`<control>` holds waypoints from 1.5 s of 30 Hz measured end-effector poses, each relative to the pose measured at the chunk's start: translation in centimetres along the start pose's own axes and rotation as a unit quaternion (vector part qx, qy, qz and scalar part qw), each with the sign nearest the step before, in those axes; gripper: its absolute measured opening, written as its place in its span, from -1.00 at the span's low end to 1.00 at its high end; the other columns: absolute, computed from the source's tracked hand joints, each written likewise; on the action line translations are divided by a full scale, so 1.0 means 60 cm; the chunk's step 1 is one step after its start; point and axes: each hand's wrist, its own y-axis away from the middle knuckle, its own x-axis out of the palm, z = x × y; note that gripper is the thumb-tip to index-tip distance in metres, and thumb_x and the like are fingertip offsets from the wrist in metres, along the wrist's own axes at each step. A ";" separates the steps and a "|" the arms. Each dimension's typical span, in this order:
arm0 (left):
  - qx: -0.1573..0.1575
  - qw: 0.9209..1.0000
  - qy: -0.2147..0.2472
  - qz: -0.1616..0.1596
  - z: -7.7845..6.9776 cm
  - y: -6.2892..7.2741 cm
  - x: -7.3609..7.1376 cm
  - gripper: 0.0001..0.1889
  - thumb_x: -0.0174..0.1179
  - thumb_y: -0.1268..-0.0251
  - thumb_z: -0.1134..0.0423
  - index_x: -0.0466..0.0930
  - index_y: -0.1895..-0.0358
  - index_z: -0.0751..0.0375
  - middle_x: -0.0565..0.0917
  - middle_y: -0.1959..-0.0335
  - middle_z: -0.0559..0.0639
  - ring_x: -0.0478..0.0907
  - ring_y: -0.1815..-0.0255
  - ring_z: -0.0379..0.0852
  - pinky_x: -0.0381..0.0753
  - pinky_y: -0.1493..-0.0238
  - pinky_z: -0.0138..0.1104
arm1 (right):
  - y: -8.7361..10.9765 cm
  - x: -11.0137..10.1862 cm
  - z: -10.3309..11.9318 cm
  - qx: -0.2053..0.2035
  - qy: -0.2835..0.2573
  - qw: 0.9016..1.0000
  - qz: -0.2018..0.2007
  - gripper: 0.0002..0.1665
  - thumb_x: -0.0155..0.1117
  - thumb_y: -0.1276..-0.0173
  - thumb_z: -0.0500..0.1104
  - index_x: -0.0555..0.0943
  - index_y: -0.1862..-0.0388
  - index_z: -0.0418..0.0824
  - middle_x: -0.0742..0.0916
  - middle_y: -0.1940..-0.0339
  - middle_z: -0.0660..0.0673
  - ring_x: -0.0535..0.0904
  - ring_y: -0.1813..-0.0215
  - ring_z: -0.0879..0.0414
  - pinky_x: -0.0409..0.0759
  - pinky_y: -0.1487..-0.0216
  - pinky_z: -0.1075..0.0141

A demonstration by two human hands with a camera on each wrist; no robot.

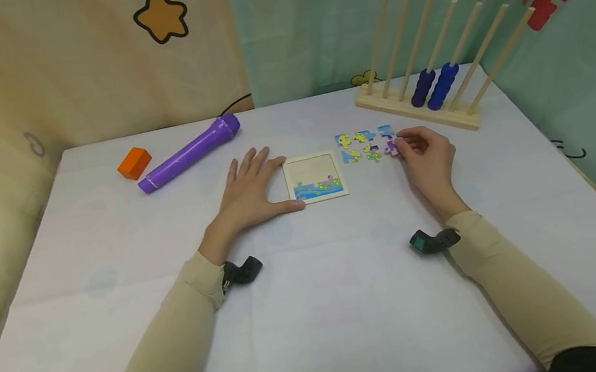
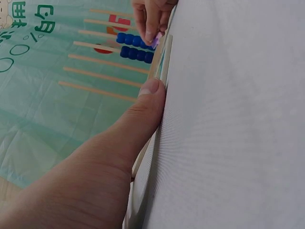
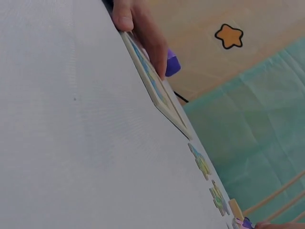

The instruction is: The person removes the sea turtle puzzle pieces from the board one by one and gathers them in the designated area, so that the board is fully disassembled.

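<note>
My left hand [image 1: 249, 193] spreads its fingers at the left side of a square wooden puzzle frame [image 1: 311, 168], the thumb at its lower left corner and the index fingertip at the upper left. Joined blue puzzle pieces with green and pink details fill the frame's bottom row; bare wood shows above. To the right, several loose puzzle pieces [image 1: 345, 140] lie in rows on the white cloth. My right hand [image 1: 428, 159] pinches a purple puzzle piece [image 1: 391, 147] between thumb and fingers at the right end of these rows. In the left wrist view, the purple piece shows at those fingertips.
Behind the loose pieces stands a wooden peg rack [image 1: 417, 116] with dark blue and blue beads on two of its pegs. A purple toy microphone [image 1: 189, 154] and an orange block [image 1: 135, 163] lie at the back left. Printed curtains [image 1: 303, 24] hang behind the table.
</note>
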 end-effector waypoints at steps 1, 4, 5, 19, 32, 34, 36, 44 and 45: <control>0.000 1.000 0.000 -0.001 0.001 -0.001 0.001 0.14 0.29 -0.03 -0.62 0.16 -0.67 -0.21 -0.02 -0.78 0.04 -0.30 -0.80 0.11 -0.42 -0.73 0.15 | -0.001 -0.001 -0.001 0.002 0.005 1.000 0.000 -0.72 0.36 -0.54 -0.16 0.75 -0.11 -0.27 0.81 0.05 -0.21 0.63 0.21 0.31 0.56 0.20 0.67; -0.002 1.000 0.004 -0.002 0.002 -0.002 0.003 0.15 0.29 -0.02 -0.63 0.17 -0.67 -0.22 -0.02 -0.78 0.03 -0.30 -0.80 0.10 -0.44 -0.73 0.14 | -0.003 -0.003 -0.004 0.006 0.017 1.000 0.006 -0.71 0.35 -0.55 -0.14 0.74 -0.13 -0.26 0.81 0.01 -0.22 0.63 0.17 0.30 0.53 0.17 0.67; -0.002 1.000 0.004 -0.001 0.002 -0.002 0.003 0.15 0.29 -0.01 -0.63 0.17 -0.67 -0.22 -0.03 -0.78 0.03 -0.31 -0.80 0.10 -0.44 -0.73 0.14 | -0.004 -0.003 -0.005 0.005 0.023 1.000 0.009 -0.70 0.35 -0.55 -0.14 0.74 -0.14 -0.26 0.81 0.01 -0.23 0.63 0.16 0.29 0.52 0.16 0.68; -0.002 1.000 0.006 0.001 -0.003 0.001 -0.002 0.13 0.30 -0.04 -0.60 0.17 -0.67 -0.20 -0.02 -0.78 0.04 -0.30 -0.80 0.11 -0.43 -0.73 0.15 | 0.003 0.005 -0.004 -0.046 0.098 0.993 0.036 -0.53 0.45 -0.43 -0.15 0.65 -0.22 -0.37 0.68 0.01 -0.34 0.53 -0.10 -0.19 0.37 -0.21 0.01; 0.000 1.000 0.004 -0.001 0.000 0.001 -0.001 0.14 0.30 -0.03 -0.61 0.17 -0.67 -0.19 -0.02 -0.78 0.03 -0.30 -0.80 0.11 -0.43 -0.73 0.14 | 0.033 0.043 0.033 -0.142 0.044 0.987 0.056 -0.67 0.37 -0.42 -0.28 0.71 -0.13 -0.29 0.75 0.03 -0.24 0.62 0.00 -0.12 0.51 -0.11 0.06; 0.001 1.000 0.005 -0.005 0.002 0.000 -0.001 0.14 0.30 -0.03 -0.61 0.18 -0.67 -0.20 -0.01 -0.77 0.03 -0.29 -0.80 0.11 -0.43 -0.73 0.14 | 0.041 0.052 0.041 -0.155 0.037 0.985 0.069 -0.68 0.34 -0.40 -0.32 0.72 -0.12 -0.29 0.76 0.03 -0.22 0.64 0.02 -0.09 0.56 -0.09 0.08; 0.003 1.000 0.006 -0.007 0.003 0.000 0.001 0.14 0.29 -0.03 -0.62 0.18 -0.67 -0.20 -0.01 -0.77 0.03 -0.28 -0.80 0.11 -0.42 -0.73 0.14 | 0.048 0.061 0.047 -0.166 0.029 0.983 0.078 -0.67 0.31 -0.37 -0.36 0.72 -0.10 -0.29 0.77 0.04 -0.21 0.64 0.04 -0.06 0.58 -0.07 0.10; 0.007 1.000 0.007 -0.011 0.004 0.000 0.002 0.13 0.30 -0.03 -0.61 0.19 -0.66 -0.20 0.01 -0.77 0.05 -0.27 -0.80 0.12 -0.41 -0.73 0.14 | 0.071 0.096 0.075 -0.206 -0.002 0.970 0.125 -0.51 0.20 -0.18 -0.51 0.71 -0.10 -0.30 0.76 0.05 -0.20 0.63 0.04 -0.05 0.62 -0.06 0.12; 0.007 1.000 0.007 -0.012 0.004 0.000 0.003 0.13 0.30 -0.03 -0.61 0.19 -0.66 -0.20 0.01 -0.77 0.05 -0.27 -0.80 0.12 -0.41 -0.73 0.14 | 0.073 0.101 0.079 -0.208 -0.005 0.969 0.132 -0.50 0.21 -0.17 -0.51 0.71 -0.10 -0.30 0.76 0.05 -0.20 0.63 0.03 -0.05 0.61 -0.06 0.11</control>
